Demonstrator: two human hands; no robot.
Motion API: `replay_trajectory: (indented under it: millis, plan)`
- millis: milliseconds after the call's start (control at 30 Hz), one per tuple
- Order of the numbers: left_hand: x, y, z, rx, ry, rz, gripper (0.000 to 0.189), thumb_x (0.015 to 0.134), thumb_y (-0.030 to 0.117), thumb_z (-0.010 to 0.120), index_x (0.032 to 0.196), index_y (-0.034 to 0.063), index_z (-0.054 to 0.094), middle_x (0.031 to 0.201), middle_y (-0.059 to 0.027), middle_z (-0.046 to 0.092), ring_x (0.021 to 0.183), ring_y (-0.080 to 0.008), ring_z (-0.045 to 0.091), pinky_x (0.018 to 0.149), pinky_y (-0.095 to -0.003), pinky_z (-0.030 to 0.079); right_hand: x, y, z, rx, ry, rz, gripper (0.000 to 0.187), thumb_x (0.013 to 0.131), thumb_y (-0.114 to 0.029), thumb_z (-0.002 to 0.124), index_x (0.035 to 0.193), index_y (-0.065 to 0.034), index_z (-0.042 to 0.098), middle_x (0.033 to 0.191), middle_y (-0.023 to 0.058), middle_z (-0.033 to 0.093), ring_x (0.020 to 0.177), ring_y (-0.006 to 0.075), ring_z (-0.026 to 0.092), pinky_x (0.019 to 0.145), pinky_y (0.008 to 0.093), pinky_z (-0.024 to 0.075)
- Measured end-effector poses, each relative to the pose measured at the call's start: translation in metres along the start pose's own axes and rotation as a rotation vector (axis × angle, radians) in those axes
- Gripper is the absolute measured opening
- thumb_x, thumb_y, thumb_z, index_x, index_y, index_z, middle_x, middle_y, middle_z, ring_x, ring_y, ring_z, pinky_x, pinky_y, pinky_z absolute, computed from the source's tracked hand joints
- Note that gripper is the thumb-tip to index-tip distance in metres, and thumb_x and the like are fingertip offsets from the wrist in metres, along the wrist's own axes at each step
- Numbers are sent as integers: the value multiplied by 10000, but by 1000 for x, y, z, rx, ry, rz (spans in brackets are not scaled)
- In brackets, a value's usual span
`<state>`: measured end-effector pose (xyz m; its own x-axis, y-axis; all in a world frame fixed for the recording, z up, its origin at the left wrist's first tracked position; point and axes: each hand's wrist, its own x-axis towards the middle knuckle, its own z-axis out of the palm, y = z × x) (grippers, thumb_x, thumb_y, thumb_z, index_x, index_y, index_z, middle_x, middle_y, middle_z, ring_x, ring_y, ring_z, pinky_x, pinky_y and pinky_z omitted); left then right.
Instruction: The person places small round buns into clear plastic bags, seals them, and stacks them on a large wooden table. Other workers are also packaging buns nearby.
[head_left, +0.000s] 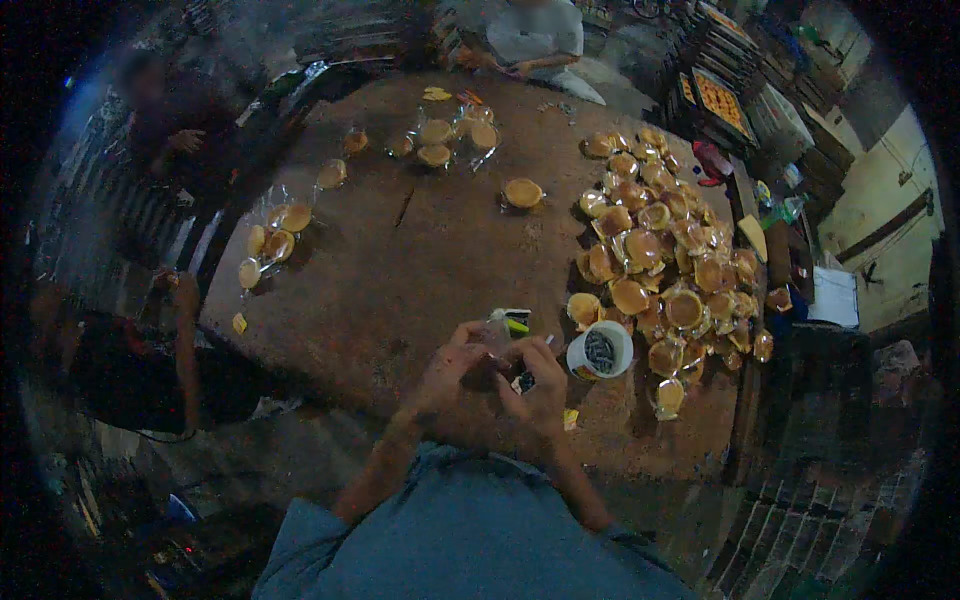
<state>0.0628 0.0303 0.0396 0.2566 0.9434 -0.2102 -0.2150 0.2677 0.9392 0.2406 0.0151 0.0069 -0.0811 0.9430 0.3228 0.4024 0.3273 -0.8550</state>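
Observation:
My left hand (448, 369) and my right hand (541, 381) meet over the near part of the wooden table (360, 300), fingertips pinched close together. Whatever lies between the fingertips is small and blurred. A small dark-and-white item (525, 383) shows within the curled fingers of my right hand. Just beyond the hands lies a bright green object (517, 325) beside something dark with a pale edge; its kind is unclear. To the right of my right hand stands a white plastic tub (580, 358) with many small dark grey pieces (599, 351) inside.
Plastic-wrapped round buns (643, 247) are heaped on the right. More wrapped buns (435, 133) lie at the far side and the left edge (280, 244). One bun (523, 193) sits alone mid-table. People are at the far side (534, 34) and left (180, 142). Trays (720, 103) stand back right.

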Motion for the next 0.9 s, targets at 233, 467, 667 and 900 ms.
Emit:
replay_trajectory:
  millis: [233,467,667,900]
  plan:
    - [2,7,-12,204,83,13,213,1008,134,566,1154,10,660,1044,-37,686,934,-159,663,801,-330,555,-19,14,20,456,67,412,513,865,-60,780,1316,-4,543,996,66,640,815,171,633,760,313,550]
    - [0,2,10,593,144,365,156,953,139,679,1036,18,730,934,-136,734,812,-181,708,696,-342,554,-17,5,12,935,99,761,625,897,-18,724,1458,-37,450,1261,136,600,1087,207,646,845,325,588]
    - [-9,-12,-5,605,122,293,222,915,214,750,1040,31,745,941,-130,741,872,-235,733,753,-376,574,-18,34,14,674,29,466,448,907,-42,738,1318,-52,561,1099,54,619,953,114,590,852,280,500]
    - [-3,-45,-6,696,194,457,223,894,239,744,1039,70,759,1018,-136,745,968,-333,711,886,-440,562,-36,55,21,563,-51,641,181,957,-195,729,989,-18,720,910,35,674,828,130,579,756,303,482]
